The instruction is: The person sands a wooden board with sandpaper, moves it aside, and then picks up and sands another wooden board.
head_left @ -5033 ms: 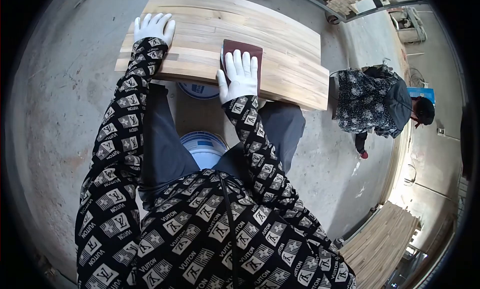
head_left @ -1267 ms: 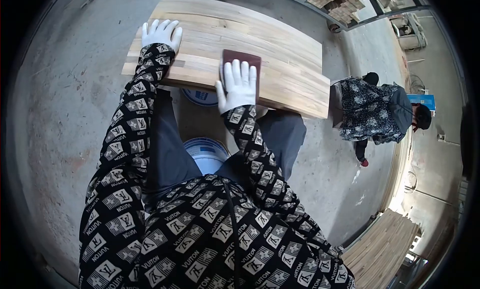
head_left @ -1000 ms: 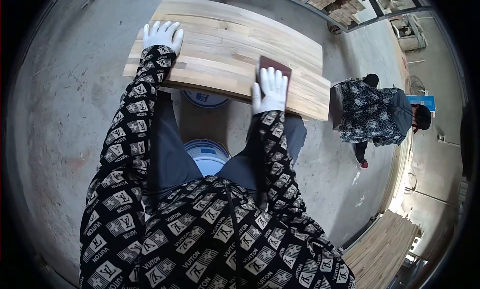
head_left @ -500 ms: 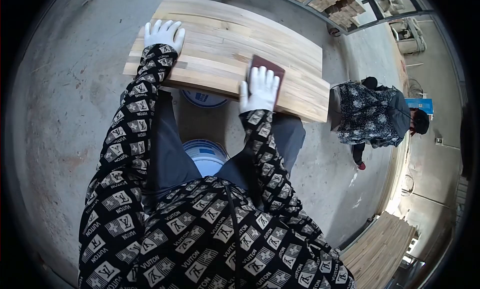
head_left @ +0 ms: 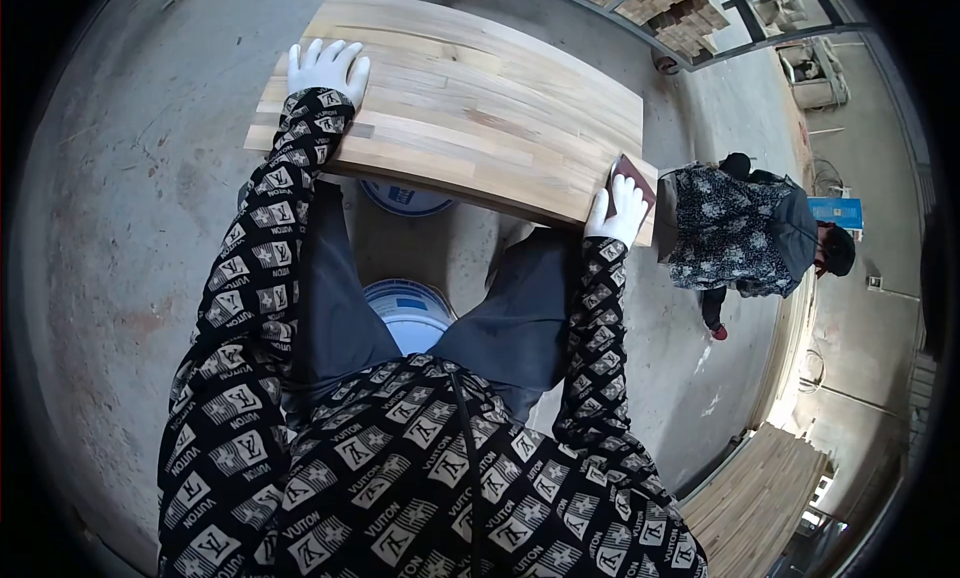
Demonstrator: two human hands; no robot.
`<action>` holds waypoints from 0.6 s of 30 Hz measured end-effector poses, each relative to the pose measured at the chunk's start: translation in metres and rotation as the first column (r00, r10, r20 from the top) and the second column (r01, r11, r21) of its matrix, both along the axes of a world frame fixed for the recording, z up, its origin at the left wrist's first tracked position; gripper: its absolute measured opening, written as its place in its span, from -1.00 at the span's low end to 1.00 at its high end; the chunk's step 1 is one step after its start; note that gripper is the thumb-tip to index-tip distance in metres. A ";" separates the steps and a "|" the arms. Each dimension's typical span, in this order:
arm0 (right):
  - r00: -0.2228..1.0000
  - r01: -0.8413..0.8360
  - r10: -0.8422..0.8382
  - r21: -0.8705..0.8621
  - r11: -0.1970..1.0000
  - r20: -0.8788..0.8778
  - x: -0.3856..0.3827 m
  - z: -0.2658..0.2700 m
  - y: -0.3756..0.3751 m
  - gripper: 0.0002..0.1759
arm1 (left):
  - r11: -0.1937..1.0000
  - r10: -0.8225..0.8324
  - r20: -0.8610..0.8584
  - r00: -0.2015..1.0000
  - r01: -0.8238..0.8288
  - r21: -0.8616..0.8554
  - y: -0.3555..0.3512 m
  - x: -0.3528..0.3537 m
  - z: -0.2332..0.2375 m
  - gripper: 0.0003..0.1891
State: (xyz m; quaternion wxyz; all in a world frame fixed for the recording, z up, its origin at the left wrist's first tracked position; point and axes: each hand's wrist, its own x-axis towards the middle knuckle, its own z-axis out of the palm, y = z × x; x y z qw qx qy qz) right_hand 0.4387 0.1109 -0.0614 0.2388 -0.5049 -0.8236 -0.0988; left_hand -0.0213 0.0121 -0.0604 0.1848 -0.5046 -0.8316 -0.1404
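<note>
A pale wood panel of glued strips (head_left: 480, 108) lies in front of me, one board seemingly over another at the near edge. My left hand (head_left: 330, 68), in a white glove, rests flat on the panel's left end with the fingers spread. At the near right corner, my right hand (head_left: 622, 210), also gloved in white, holds a dark red sheet of sandpaper (head_left: 636, 176) against the wood. The fingers lie over the sheet and hide much of it.
Under the panel is a bucket (head_left: 405, 198), and another bucket (head_left: 410, 313) stands between my legs. A person (head_left: 740, 228) bends over at the right. Stacked wood pieces (head_left: 670, 13) fill a rack at upper right; more boards (head_left: 760, 498) lie lower right.
My right hand has slid with the sandpaper rightward and slightly nearer, from the panel's middle to its right corner. The left hand stays in place.
</note>
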 end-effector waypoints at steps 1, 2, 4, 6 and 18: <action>1.000 0.010 -0.010 -0.043 0.999 0.015 0.003 -0.001 0.003 -0.44 | 1.000 0.002 0.005 1.000 -0.002 0.003 0.000 0.001 0.000 -0.60; 0.996 0.080 -0.081 0.003 0.997 0.045 -0.001 -0.008 0.002 -0.43 | 1.000 0.007 0.003 1.000 -0.007 0.001 0.000 0.002 0.001 -0.60; 0.990 0.135 -0.134 -0.011 0.991 0.045 -0.033 -0.002 -0.011 -0.42 | 1.000 0.012 -0.001 1.000 -0.012 -0.001 0.000 0.001 0.001 -0.60; 0.998 -0.059 0.056 -0.118 0.991 -0.029 -0.073 0.014 -0.032 -0.40 | 1.000 -0.003 0.021 1.000 0.003 0.003 0.001 -0.001 -0.003 -0.54; 0.971 -0.236 0.235 -0.017 0.972 -0.054 -0.080 0.009 -0.044 -0.41 | 1.000 0.001 0.009 1.000 -0.001 -0.004 -0.001 0.001 0.001 -0.59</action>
